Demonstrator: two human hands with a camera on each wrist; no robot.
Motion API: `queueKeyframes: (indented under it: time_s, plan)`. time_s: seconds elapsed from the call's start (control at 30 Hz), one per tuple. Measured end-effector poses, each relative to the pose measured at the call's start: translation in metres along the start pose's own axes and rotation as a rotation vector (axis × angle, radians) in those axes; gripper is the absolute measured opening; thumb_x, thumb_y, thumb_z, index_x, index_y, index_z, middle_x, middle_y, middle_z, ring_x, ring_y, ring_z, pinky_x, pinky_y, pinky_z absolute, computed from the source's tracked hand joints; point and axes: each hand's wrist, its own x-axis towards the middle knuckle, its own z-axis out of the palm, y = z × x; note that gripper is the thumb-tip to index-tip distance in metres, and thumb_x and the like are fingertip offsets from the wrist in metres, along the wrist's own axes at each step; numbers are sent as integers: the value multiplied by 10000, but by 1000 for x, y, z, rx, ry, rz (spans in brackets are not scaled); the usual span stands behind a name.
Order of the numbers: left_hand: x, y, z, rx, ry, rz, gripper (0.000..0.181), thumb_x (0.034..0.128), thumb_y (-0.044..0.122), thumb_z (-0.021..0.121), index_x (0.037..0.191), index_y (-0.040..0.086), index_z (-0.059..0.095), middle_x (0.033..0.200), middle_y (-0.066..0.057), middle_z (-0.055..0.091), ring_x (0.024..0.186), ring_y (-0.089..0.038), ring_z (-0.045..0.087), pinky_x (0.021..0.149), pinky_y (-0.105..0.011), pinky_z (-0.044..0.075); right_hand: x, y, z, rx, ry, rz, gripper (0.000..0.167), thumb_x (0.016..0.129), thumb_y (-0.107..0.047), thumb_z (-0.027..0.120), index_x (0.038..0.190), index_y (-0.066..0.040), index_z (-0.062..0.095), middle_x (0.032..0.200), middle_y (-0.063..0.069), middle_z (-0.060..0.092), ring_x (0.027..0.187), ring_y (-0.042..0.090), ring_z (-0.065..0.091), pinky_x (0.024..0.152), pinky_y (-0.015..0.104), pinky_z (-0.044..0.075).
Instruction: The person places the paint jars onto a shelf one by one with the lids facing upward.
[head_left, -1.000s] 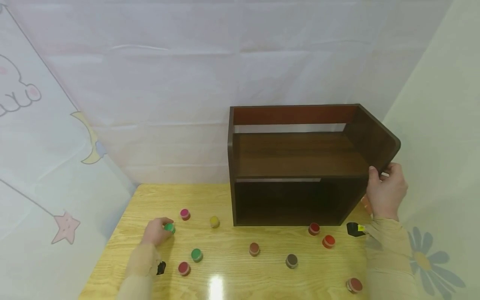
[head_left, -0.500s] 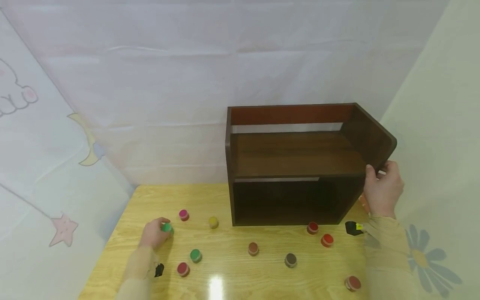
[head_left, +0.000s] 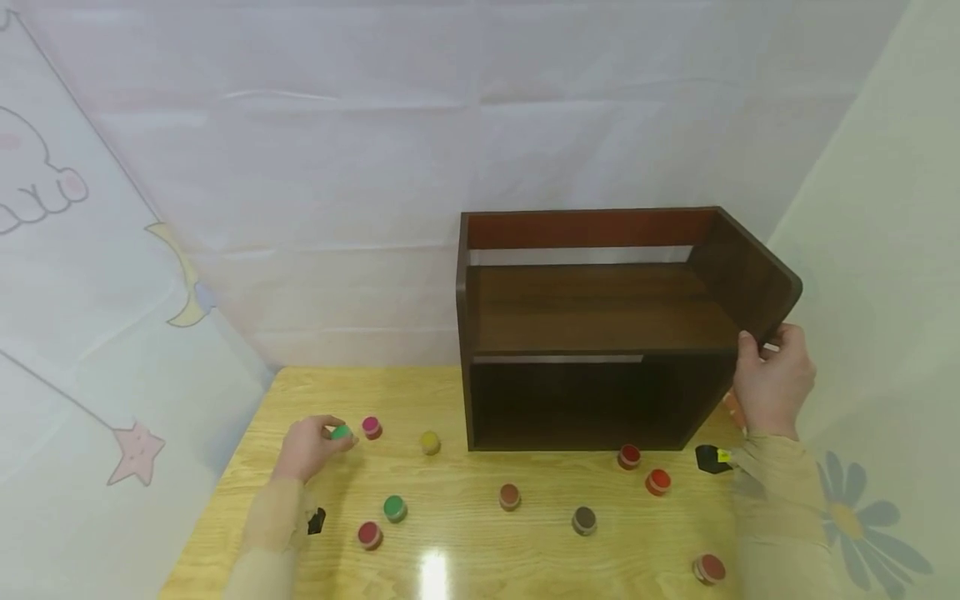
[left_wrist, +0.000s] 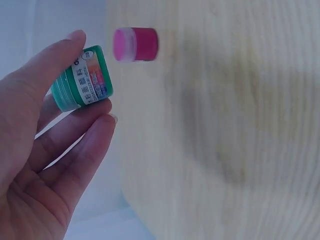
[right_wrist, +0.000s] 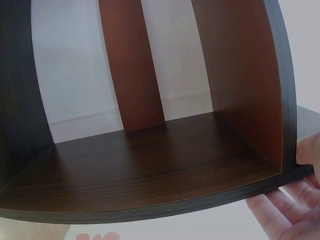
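A small green plastic jar (left_wrist: 82, 80) is pinched in the left hand (head_left: 309, 446), above the pale wooden tabletop (head_left: 480, 554).
Near it stands a small round magenta plastic jar (head_left: 371, 427), with a small round yellow-lidded jar (head_left: 430, 442) farther right. The right hand (head_left: 776, 379) grips the dark brown wooden two-tier shelf (head_left: 600, 308) by its right side; a small bright red jar (head_left: 658, 482) stands in front.

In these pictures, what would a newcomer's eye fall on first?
Probably the dark shelf unit, standing right of centre in the head view on the table, its right side held by the right hand. Next, the green jar pinched in the left hand, near the pink jar.
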Motion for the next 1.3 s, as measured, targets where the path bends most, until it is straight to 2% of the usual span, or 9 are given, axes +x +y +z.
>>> queueKeyframes:
  time_s: [0.27,0.43,0.57,0.73,0.93,1.13,1.3]
  plan:
    - [8,27,-6,-2,22,66,393,922,302,776,1195,33,689,835,-56,654,671,-192,565,593,-348,497,0,-1,-3,5,5,-21,355,990,-223,620,1203,59,597,1143,190,688,692,-247,374,724,55,410]
    - [10,49,-11,-55,68,140,276,888,264,818,1039,80,678,882,-30,663,741,-181,637,638,-351,532,0,-1,-4,0,9,-19,348,988,-212,619,1200,63,594,1137,193,684,687,-247,369,703,52,387]
    - [8,69,-17,-75,100,225,292,889,228,821,1084,77,666,933,-33,688,772,-184,683,650,-367,564,1,0,-3,-2,10,-21,345,987,-208,620,1193,67,595,1132,200,685,689,-242,373,699,54,378]
    - [6,97,-27,6,167,346,436,879,209,831,1268,86,676,929,1,684,803,-196,694,695,-386,591,1,1,-3,-16,-12,-9,382,1000,-258,606,1234,44,592,1174,185,679,727,-217,387,763,74,430]
    - [0,126,-38,64,258,479,329,874,220,837,1169,106,748,971,5,709,706,-123,679,652,-328,590,1,2,-2,-16,-20,-3,393,1004,-272,604,1245,38,591,1188,177,678,725,-219,381,770,75,433]
    - [-5,149,-48,9,312,567,295,867,138,837,1142,89,743,995,-15,720,675,-80,667,626,-265,584,1,3,0,-8,-16,2,392,1001,-275,611,1240,35,594,1183,172,677,725,-223,385,764,72,429]
    - [-11,168,-58,-39,353,602,299,861,79,832,1137,84,717,1025,-27,715,692,-108,677,657,-290,597,1,1,0,-2,-12,3,388,999,-270,613,1239,35,593,1181,169,677,731,-221,394,760,73,428]
